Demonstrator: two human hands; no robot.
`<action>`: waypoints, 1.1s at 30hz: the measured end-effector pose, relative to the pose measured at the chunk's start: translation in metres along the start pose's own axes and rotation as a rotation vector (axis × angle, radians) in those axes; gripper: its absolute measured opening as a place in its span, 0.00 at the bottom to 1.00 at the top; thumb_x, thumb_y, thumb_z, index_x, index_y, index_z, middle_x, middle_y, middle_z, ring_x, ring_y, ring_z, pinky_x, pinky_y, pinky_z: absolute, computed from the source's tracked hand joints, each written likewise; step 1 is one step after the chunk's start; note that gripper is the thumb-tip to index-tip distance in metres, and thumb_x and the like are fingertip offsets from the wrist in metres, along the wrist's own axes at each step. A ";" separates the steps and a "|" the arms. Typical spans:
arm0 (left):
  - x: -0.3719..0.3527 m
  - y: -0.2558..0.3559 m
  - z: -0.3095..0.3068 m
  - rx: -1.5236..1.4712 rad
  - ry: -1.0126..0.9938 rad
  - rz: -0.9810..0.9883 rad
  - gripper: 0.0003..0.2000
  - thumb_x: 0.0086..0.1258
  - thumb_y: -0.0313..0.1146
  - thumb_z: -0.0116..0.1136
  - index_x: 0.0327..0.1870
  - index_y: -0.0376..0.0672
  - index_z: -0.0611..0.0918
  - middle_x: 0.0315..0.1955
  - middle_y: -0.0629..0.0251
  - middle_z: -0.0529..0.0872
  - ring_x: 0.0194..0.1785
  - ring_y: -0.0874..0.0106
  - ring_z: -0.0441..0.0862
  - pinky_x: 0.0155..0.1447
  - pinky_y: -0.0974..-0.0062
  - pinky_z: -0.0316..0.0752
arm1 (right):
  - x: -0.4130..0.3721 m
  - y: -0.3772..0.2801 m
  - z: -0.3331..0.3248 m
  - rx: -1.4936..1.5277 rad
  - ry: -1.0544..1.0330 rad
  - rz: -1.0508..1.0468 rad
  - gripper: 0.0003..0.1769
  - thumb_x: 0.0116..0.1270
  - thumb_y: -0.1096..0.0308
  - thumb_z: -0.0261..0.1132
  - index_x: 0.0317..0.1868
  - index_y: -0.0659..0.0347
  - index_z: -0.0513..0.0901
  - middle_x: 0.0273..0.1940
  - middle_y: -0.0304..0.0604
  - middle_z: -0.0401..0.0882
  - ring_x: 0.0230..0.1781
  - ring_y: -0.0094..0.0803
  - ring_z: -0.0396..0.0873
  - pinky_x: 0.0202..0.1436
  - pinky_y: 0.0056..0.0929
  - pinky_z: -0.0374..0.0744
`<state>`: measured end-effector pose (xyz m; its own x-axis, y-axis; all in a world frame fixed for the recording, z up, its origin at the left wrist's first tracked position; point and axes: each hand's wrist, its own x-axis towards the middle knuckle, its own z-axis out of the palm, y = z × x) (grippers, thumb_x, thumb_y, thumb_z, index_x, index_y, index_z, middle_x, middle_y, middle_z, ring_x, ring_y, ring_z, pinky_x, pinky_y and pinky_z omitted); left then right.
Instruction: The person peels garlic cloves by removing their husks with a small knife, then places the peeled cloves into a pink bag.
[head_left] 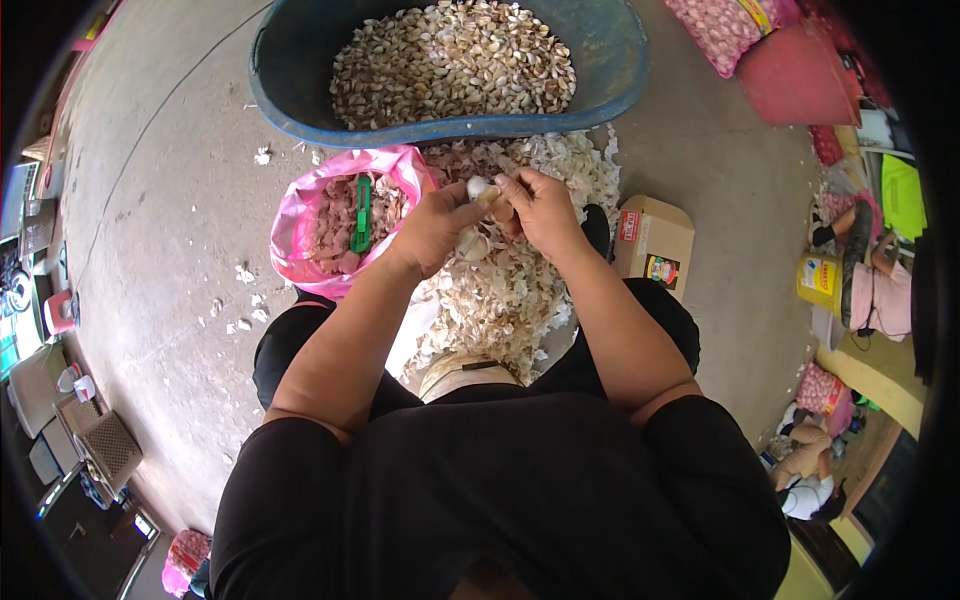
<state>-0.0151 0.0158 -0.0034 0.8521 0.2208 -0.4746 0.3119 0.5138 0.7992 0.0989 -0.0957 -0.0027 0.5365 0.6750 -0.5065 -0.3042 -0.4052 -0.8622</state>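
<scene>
Both hands meet above a pile of papery garlic skins (510, 305) between my knees. My left hand (435, 228) is closed round garlic (480, 188), a pale piece of which shows at the thumb and fingertips. My right hand (545, 212) pinches at the same garlic from the other side, its fingers curled in. Just below the fingers is another whitish garlic piece (473, 245), overlapping the skins in this view. Beside my left wrist stands an open pink bag (290, 225) of reddish skins, with a green-handled cutter (361, 215) lying on top.
Ahead stands a large dark blue tub (285, 75) holding many loose garlic cloves (450, 65). A cardboard box (655, 240) lies right of my knee. Scraps of skin dot the floor (180, 250). Two people sit at the far right near a yellow bucket (820, 280) and garlic sacks (820, 388).
</scene>
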 end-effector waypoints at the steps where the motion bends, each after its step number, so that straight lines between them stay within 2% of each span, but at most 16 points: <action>1: 0.002 -0.002 -0.001 -0.025 0.047 0.002 0.15 0.64 0.37 0.52 0.44 0.34 0.73 0.31 0.62 0.78 0.28 0.77 0.74 0.30 0.81 0.71 | 0.000 0.000 0.001 0.034 0.010 0.006 0.12 0.60 0.64 0.61 0.30 0.65 0.72 0.20 0.38 0.73 0.17 0.21 0.71 0.16 0.21 0.68; 4: 0.005 -0.005 -0.001 -0.020 0.144 0.045 0.13 0.65 0.35 0.50 0.44 0.34 0.73 0.29 0.62 0.78 0.24 0.77 0.73 0.27 0.81 0.69 | 0.007 0.016 0.002 -0.133 0.036 -0.313 0.12 0.58 0.64 0.62 0.30 0.65 0.72 0.19 0.40 0.74 0.20 0.25 0.74 0.21 0.26 0.70; 7: 0.002 -0.002 0.005 0.102 0.169 0.107 0.12 0.65 0.34 0.49 0.43 0.34 0.74 0.25 0.63 0.77 0.20 0.78 0.71 0.23 0.82 0.66 | 0.002 0.012 0.001 -0.401 0.026 -0.350 0.14 0.54 0.63 0.64 0.30 0.65 0.73 0.20 0.46 0.75 0.22 0.32 0.74 0.25 0.29 0.71; 10: 0.001 -0.004 0.007 0.118 0.226 0.099 0.11 0.65 0.33 0.49 0.41 0.33 0.74 0.21 0.64 0.76 0.16 0.79 0.69 0.19 0.82 0.64 | -0.013 -0.009 0.006 -0.775 0.020 -0.432 0.14 0.53 0.62 0.64 0.28 0.65 0.73 0.20 0.50 0.73 0.19 0.37 0.73 0.23 0.30 0.70; 13: -0.001 -0.008 0.012 0.140 0.299 0.151 0.11 0.65 0.32 0.49 0.40 0.32 0.75 0.18 0.66 0.75 0.14 0.80 0.68 0.17 0.83 0.62 | -0.016 -0.015 0.007 -0.618 -0.020 -0.332 0.14 0.52 0.62 0.63 0.25 0.66 0.73 0.17 0.51 0.71 0.16 0.40 0.70 0.21 0.31 0.68; 16: -0.004 -0.008 0.017 0.196 0.368 0.185 0.11 0.66 0.32 0.49 0.39 0.32 0.75 0.17 0.67 0.75 0.14 0.80 0.69 0.17 0.82 0.63 | -0.011 -0.005 0.007 -0.528 -0.016 -0.469 0.13 0.52 0.64 0.63 0.24 0.66 0.73 0.15 0.52 0.69 0.13 0.39 0.67 0.19 0.31 0.67; 19: -0.006 -0.006 0.017 0.154 0.362 0.134 0.11 0.66 0.33 0.48 0.40 0.32 0.75 0.19 0.67 0.76 0.16 0.80 0.70 0.20 0.82 0.65 | -0.011 -0.004 0.008 -0.544 -0.017 -0.504 0.12 0.54 0.65 0.61 0.25 0.66 0.73 0.15 0.48 0.71 0.13 0.34 0.67 0.19 0.30 0.66; 21: -0.010 0.004 0.012 0.123 0.315 0.049 0.12 0.67 0.34 0.46 0.41 0.33 0.75 0.24 0.67 0.78 0.22 0.80 0.74 0.25 0.84 0.70 | -0.008 0.002 0.007 -0.337 -0.099 -0.355 0.09 0.56 0.67 0.59 0.28 0.65 0.73 0.17 0.45 0.73 0.13 0.30 0.68 0.19 0.27 0.68; 25: 0.002 -0.005 -0.004 -0.048 0.252 0.130 0.12 0.68 0.34 0.45 0.43 0.34 0.74 0.30 0.65 0.79 0.28 0.79 0.76 0.28 0.83 0.72 | -0.011 -0.005 0.007 0.275 -0.184 0.014 0.04 0.59 0.73 0.54 0.35 0.59 0.72 0.24 0.36 0.72 0.19 0.22 0.71 0.17 0.22 0.69; 26: 0.003 -0.007 -0.006 -0.048 0.246 0.154 0.12 0.68 0.33 0.45 0.43 0.34 0.74 0.31 0.65 0.79 0.29 0.79 0.76 0.29 0.83 0.72 | -0.009 -0.005 0.005 0.378 -0.166 0.054 0.05 0.59 0.74 0.51 0.35 0.59 0.72 0.25 0.38 0.72 0.20 0.23 0.71 0.20 0.22 0.70; 29: 0.001 -0.007 -0.009 -0.051 0.218 0.155 0.12 0.68 0.33 0.45 0.43 0.34 0.75 0.31 0.65 0.79 0.27 0.79 0.76 0.28 0.83 0.71 | 0.000 0.002 -0.002 0.389 -0.119 0.081 0.04 0.60 0.73 0.53 0.35 0.59 0.73 0.25 0.37 0.73 0.20 0.23 0.71 0.23 0.22 0.71; 30: -0.001 -0.003 -0.007 -0.052 0.205 0.144 0.12 0.68 0.33 0.45 0.43 0.34 0.75 0.30 0.65 0.79 0.26 0.79 0.76 0.28 0.82 0.71 | 0.000 0.000 -0.002 0.235 -0.082 0.070 0.05 0.62 0.67 0.55 0.35 0.60 0.73 0.25 0.35 0.73 0.21 0.21 0.70 0.24 0.22 0.71; 33: -0.011 0.011 0.001 0.164 0.218 0.076 0.11 0.66 0.31 0.47 0.43 0.33 0.75 0.27 0.63 0.80 0.23 0.80 0.75 0.26 0.83 0.70 | -0.001 0.001 0.011 -0.152 -0.066 -0.328 0.11 0.61 0.61 0.59 0.32 0.62 0.73 0.24 0.36 0.73 0.22 0.25 0.70 0.25 0.24 0.70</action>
<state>-0.0207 0.0185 0.0107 0.7708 0.4355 -0.4649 0.3296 0.3519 0.8761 0.0894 -0.0904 -0.0029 0.5330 0.8204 -0.2073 -0.0016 -0.2440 -0.9698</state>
